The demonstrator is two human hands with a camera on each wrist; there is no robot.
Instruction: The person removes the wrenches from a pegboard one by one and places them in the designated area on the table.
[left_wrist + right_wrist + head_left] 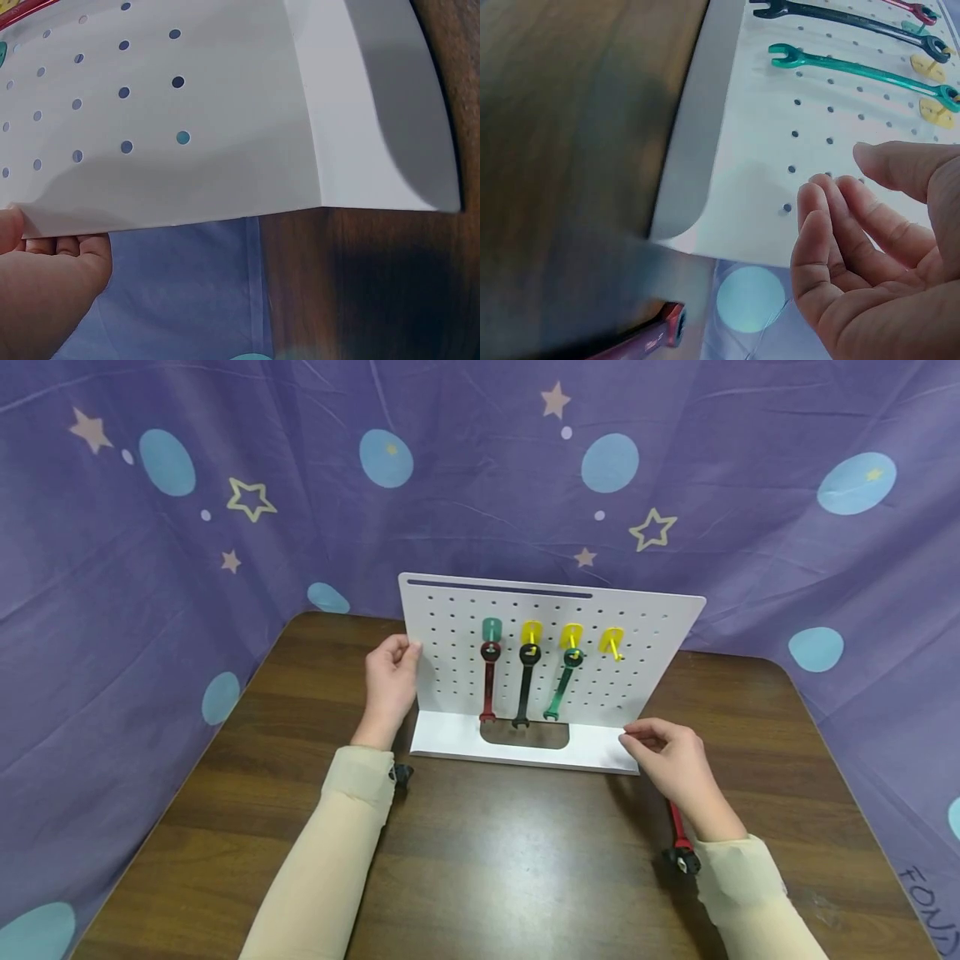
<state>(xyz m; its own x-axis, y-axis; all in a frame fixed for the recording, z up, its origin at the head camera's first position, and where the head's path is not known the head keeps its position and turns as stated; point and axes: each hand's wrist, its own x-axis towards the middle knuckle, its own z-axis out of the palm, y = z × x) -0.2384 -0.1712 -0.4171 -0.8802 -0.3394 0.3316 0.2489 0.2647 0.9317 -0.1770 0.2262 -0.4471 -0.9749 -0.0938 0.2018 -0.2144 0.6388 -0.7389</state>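
Note:
A white pegboard [457, 693] stands upright on its own bent base. My left hand [392, 683] pinches its left edge, thumb on the front face and fingers behind, as the left wrist view shows. At the lower right corner, my right hand [671, 760] hovers with loosely bent fingers; the right wrist view shows nothing between thumb and fingers [840, 232]. A red wrench [489, 685], a black wrench [525, 685] and a green wrench [562, 689] hang by their ring ends from hooks on the board. The rightmost yellow hook [612, 641] bears nothing.
Beneath my right wrist, another red wrench [656, 337] lies on the brown wooden table [480, 860], partly hidden. A purple curtain [480, 527] with stars and blue spots surrounds the table behind and at both sides. The pegboard's base has a cutout in the middle.

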